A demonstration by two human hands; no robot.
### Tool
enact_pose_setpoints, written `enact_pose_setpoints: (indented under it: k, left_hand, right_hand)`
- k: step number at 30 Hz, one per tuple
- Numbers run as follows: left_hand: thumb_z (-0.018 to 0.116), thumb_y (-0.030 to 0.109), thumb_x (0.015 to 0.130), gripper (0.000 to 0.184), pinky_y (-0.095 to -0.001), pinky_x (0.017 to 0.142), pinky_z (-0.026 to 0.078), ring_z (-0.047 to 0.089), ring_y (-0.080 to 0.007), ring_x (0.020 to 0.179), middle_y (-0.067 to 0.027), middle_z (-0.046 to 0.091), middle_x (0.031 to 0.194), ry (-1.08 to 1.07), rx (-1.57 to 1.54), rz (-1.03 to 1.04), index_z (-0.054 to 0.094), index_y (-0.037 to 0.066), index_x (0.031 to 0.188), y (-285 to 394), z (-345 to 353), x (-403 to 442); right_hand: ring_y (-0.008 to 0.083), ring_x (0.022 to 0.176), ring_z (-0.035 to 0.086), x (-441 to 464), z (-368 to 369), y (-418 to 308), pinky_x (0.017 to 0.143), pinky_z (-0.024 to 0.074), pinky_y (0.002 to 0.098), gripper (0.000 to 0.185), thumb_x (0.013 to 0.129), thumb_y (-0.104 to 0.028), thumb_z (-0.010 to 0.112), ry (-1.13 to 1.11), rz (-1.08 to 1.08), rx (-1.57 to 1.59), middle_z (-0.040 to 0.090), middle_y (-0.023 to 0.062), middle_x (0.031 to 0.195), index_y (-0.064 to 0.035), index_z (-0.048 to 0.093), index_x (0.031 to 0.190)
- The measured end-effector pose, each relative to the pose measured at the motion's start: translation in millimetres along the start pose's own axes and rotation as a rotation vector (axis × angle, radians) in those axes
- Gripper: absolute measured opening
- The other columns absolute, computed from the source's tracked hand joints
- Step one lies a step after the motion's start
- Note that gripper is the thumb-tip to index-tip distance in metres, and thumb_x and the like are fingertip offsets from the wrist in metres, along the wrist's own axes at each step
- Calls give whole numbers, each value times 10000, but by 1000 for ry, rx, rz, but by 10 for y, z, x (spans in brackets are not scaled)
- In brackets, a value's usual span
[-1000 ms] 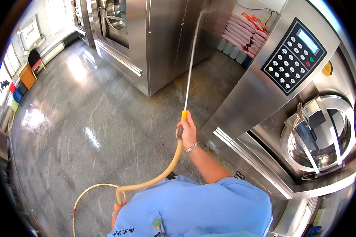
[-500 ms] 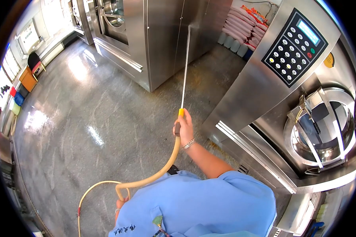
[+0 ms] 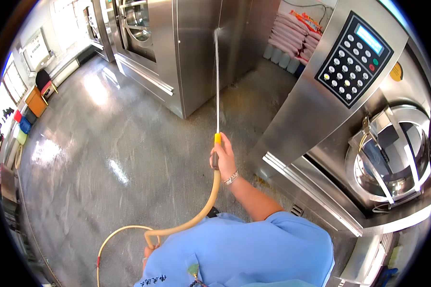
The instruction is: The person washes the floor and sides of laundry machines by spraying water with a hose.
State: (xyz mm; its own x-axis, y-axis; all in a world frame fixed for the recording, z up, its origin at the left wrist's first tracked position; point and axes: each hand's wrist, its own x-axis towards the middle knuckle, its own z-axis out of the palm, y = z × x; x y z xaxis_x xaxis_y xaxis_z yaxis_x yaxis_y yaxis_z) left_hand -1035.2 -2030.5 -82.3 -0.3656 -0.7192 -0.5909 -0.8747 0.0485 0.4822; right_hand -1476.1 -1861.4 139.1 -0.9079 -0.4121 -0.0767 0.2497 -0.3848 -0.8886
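My right hand (image 3: 225, 155) is wrapped around a hose nozzle (image 3: 217, 138) with a yellow tip and a dark grip. A straight white water jet (image 3: 217, 86) leaves the tip and strikes the stainless steel side panel (image 3: 198, 57) of the machine ahead. From the nozzle, a thick tan hose (image 3: 208, 203) curves down to the lower left. There my left hand (image 3: 150, 250) is closed on the hose near its bend, mostly hidden behind my blue shirt. Past that hand, a thinner yellow hose (image 3: 111, 235) loops down onto the floor.
At the right stands a washing machine with a keypad panel (image 3: 354, 60) and a round door (image 3: 390, 153). Pink sacks (image 3: 288, 31) are stacked over grey containers (image 3: 283, 60) at the back. A chair (image 3: 44, 81) and cabinet (image 3: 35, 102) line the far left. The grey floor (image 3: 91, 167) shines wet.
The jet's striking point has shifted left along the steel panel, and the nozzle now points more nearly straight ahead. The view has moved slightly. Both hands keep their hold.
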Motion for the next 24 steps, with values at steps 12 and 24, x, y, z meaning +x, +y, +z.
enact_pose_setpoints:
  k: [12,24]
  left_hand:
    - [649,274,736,297,-321,512,428,554,-126,560,-109,598,581,-56,-38,-37,628,-19,698,-20,75,80]
    - [640,282,744,307,-319,518,428,559,-127,567,-109,598,586,-84,-24,-37,630,-22,703,34,61,121]
  right_hand:
    - [108,447,486,91,99,-401,374,403,227,422,884,-117,392,-33,-287,11,505,37,684,-126,268,1287]
    - [110,432,477,85,58,-312,364,395,229,424,882,-124,393,-63,-238,15,498,31,681,-116,261,1285]
